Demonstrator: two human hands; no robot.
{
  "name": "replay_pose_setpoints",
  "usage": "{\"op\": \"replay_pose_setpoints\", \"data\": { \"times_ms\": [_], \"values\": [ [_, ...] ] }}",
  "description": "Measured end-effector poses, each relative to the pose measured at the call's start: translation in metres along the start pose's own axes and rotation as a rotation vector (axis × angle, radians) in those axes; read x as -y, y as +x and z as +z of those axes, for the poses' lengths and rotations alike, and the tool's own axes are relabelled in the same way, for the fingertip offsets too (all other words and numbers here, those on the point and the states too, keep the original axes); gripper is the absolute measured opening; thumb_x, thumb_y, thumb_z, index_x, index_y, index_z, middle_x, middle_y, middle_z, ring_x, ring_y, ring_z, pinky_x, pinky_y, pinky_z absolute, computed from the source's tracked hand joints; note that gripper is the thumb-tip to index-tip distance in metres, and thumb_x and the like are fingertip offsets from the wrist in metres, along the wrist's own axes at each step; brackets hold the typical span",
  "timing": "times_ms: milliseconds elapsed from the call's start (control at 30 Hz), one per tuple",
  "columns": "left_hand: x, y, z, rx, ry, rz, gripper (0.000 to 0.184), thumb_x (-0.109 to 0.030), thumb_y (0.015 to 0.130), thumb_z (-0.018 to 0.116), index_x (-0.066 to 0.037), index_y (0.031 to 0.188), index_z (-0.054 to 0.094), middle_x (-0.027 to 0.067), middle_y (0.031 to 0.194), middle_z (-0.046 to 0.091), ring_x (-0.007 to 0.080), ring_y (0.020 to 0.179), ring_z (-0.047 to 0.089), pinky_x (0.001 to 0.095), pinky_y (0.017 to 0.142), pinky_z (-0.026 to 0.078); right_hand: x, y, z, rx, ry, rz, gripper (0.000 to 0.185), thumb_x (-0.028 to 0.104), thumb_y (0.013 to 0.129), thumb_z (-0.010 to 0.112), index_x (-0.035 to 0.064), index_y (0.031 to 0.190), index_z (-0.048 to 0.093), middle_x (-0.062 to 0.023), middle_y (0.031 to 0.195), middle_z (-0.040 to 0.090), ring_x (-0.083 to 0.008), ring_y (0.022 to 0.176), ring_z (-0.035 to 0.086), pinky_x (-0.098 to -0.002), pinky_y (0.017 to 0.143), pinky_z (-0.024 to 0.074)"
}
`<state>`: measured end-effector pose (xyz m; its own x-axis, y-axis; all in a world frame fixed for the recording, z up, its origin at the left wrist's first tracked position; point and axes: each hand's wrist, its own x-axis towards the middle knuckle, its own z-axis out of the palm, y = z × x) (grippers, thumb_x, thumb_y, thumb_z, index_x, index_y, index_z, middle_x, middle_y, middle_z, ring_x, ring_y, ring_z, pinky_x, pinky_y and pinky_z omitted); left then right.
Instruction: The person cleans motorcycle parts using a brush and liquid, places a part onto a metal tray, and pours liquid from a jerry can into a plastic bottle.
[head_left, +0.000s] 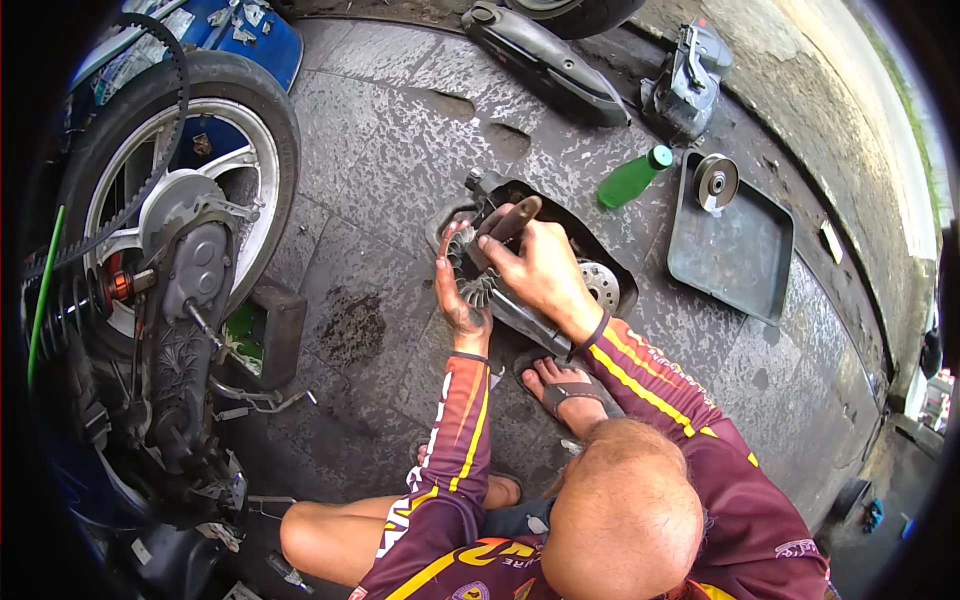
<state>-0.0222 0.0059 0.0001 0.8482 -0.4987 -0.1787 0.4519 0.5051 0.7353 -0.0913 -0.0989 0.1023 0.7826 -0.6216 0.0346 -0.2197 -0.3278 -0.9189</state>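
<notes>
My left hand [462,308] curls around a finned metal fan wheel [478,291], its fingers along the far left side of the part. In my right hand [548,268] is a brush with a rounded brown handle [519,217]; its dark head points down at the fan wheel. The bristle end is partly hidden by my fingers. Both hands are over a long dark metal casing [622,272] lying on the floor. A round plate with holes [600,286] rests in the casing, right of my right hand.
A scooter's rear wheel [268,130] and its engine casing [200,265] stand at the left. A green bottle [630,182] lies near a black tray [735,285] with a round pulley [716,183] at its edge. An exhaust muffler [545,62] lies at the back.
</notes>
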Motion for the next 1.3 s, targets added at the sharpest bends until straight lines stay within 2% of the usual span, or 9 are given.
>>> {"op": "replay_pose_setpoints", "data": {
  "times_ms": [333, 367, 533, 600, 733, 867, 1000, 1167, 1300],
  "values": [
    [-0.009, -0.002, 0.006, 0.076, 0.050, 0.026, 0.065, -0.044, 0.101, 0.044, -0.004, 0.151, 0.036, 0.0144, 0.144, 0.050, 0.0303, 0.127, 0.053, 0.0443, 0.109, 0.043, 0.006, -0.001, -0.006, -0.305, 0.255, 0.147, 0.018, 0.014, 0.089, 0.066, -0.0025, 0.095, 0.065, -0.0176, 0.077, 0.070, -0.0286, 0.072, 0.072, -0.0377, 0.070, 0.0554],
    [-0.009, -0.002, 0.008, 0.078, 0.113, 0.059, 0.069, -0.045, 0.099, 0.046, -0.005, 0.154, 0.031, 0.0156, 0.146, 0.048, 0.0312, 0.128, 0.053, 0.0448, 0.109, 0.042, -0.004, 0.002, -0.004, -0.256, 0.208, 0.159, 0.017, 0.014, 0.090, 0.068, -0.0024, 0.096, 0.067, -0.0101, 0.079, 0.071, -0.0152, 0.073, 0.069, -0.0319, 0.066, 0.0521],
    [-0.012, -0.001, 0.006, 0.152, 0.198, 0.096, 0.076, -0.048, 0.097, 0.049, -0.005, 0.156, 0.026, 0.0175, 0.150, 0.043, 0.0320, 0.130, 0.051, 0.0451, 0.101, 0.049, -0.012, 0.006, -0.004, -0.027, 0.054, 0.130, 0.018, 0.016, 0.090, 0.068, -0.0012, 0.094, 0.067, -0.0119, 0.078, 0.071, -0.0172, 0.071, 0.068, -0.0325, 0.066, 0.0525],
    [-0.014, -0.004, 0.010, 0.128, 0.258, 0.093, 0.073, -0.051, 0.097, 0.045, -0.008, 0.155, 0.031, 0.0138, 0.152, 0.043, 0.0331, 0.139, 0.042, 0.0473, 0.117, 0.032, -0.009, 0.006, 0.000, -0.319, 0.186, 0.088, 0.018, 0.016, 0.090, 0.068, -0.0012, 0.095, 0.066, -0.0127, 0.078, 0.071, -0.0181, 0.070, 0.068, -0.0328, 0.067, 0.0524],
    [-0.012, 0.001, -0.002, 0.095, 0.081, 0.034, 0.073, -0.052, 0.098, 0.044, -0.007, 0.154, 0.031, 0.0160, 0.150, 0.045, 0.0375, 0.135, 0.047, 0.0479, 0.116, 0.034, -0.024, -0.002, 0.002, 0.034, 0.033, 0.132, 0.019, 0.018, 0.088, 0.068, 0.0006, 0.097, 0.066, -0.0143, 0.080, 0.070, -0.0217, 0.075, 0.070, -0.0355, 0.070, 0.0525],
    [-0.024, 0.007, -0.005, 0.034, -0.443, -0.135, 0.070, -0.049, 0.096, 0.048, -0.001, 0.146, 0.040, 0.0194, 0.147, 0.047, 0.0411, 0.136, 0.045, 0.0618, 0.115, 0.031, -0.058, -0.003, 0.004, -0.210, 0.012, 0.162, 0.016, 0.013, 0.088, 0.067, 0.0042, 0.101, 0.064, -0.0205, 0.085, 0.069, -0.0419, 0.082, 0.068, -0.0436, 0.074, 0.0533],
    [-0.024, 0.006, -0.012, 0.102, -0.589, -0.232, 0.072, -0.041, 0.089, 0.048, 0.005, 0.144, 0.042, 0.0206, 0.148, 0.046, 0.0414, 0.137, 0.044, 0.0663, 0.114, 0.029, -0.103, -0.012, 0.016, -0.087, -0.304, 0.124, 0.019, 0.013, 0.090, 0.066, -0.0007, 0.103, 0.066, -0.0224, 0.091, 0.070, -0.0375, 0.089, 0.070, -0.0405, 0.076, 0.0536],
    [-0.028, 0.002, -0.005, 0.134, -0.634, -0.214, 0.060, -0.052, 0.100, 0.043, -0.016, 0.148, 0.045, 0.0062, 0.151, 0.047, 0.0373, 0.141, 0.040, 0.0770, 0.107, 0.028, -0.054, -0.007, -0.007, -0.214, -0.005, 0.208, 0.017, 0.014, 0.090, 0.066, 0.0005, 0.100, 0.068, -0.0155, 0.085, 0.073, -0.0253, 0.082, 0.073, -0.0357, 0.076, 0.0538],
    [-0.024, 0.002, -0.001, 0.138, -0.544, -0.207, 0.059, -0.049, 0.101, 0.044, -0.010, 0.145, 0.045, 0.0143, 0.147, 0.050, 0.0320, 0.135, 0.048, 0.0500, 0.115, 0.037, -0.005, 0.001, -0.006, -0.221, 0.191, 0.038, 0.014, 0.012, 0.091, 0.067, -0.0005, 0.099, 0.066, -0.0141, 0.081, 0.070, -0.0232, 0.074, 0.069, -0.0341, 0.068, 0.0521]
  ]
}}
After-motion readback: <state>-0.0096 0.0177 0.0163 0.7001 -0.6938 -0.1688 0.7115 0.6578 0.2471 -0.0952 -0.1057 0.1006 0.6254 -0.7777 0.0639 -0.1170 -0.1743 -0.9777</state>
